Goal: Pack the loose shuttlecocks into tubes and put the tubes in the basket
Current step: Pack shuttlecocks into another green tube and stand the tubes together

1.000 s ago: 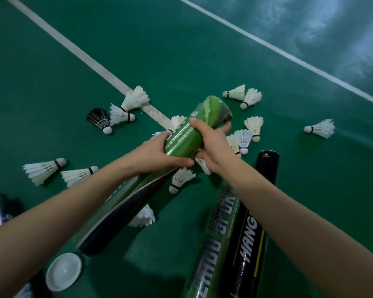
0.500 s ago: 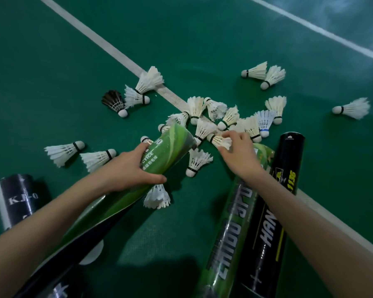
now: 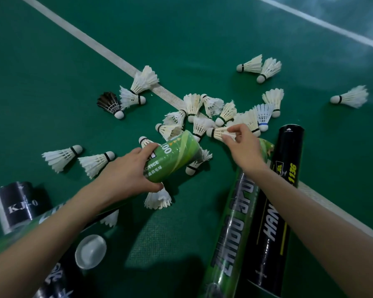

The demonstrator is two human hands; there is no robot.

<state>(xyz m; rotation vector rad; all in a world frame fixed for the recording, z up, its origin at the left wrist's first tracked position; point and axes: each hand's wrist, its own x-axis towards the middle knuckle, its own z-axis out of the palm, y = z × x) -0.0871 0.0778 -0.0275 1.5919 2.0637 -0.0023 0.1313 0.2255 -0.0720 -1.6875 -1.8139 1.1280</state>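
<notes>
On a green court floor (image 3: 52, 67), the right hand (image 3: 243, 150), which half a second ago rested on the near edge of the heap, now has one shuttlecock (image 3: 216, 133) in a narrow grip of thumb and fingertips at its feathers. The cork points left towards the green tube (image 3: 177, 157). Whether the shuttlecock is clear of the floor cannot be told. The left hand (image 3: 127, 175) keeps its grip wrapped round that tube just below the mouth, as it did half a second ago; a second ago both hands were on the tube. The loose shuttlecocks (image 3: 202, 110) lie heaped on the white line (image 3: 91, 41) just beyond both hands, with others scattered to either side. A pale round cap (image 3: 91, 251), half covered by the tube before, now shows whole at lower left. The held tube's mouth faces away, so its inside is hidden, and its lower length runs under the left forearm. The right wrist and forearm cover part of the lettering on a second green tube (image 3: 233, 233) and on the black tube (image 3: 285, 168) lying against it. The KJ tube (image 3: 15, 203) at far left disappears behind the held one
</notes>
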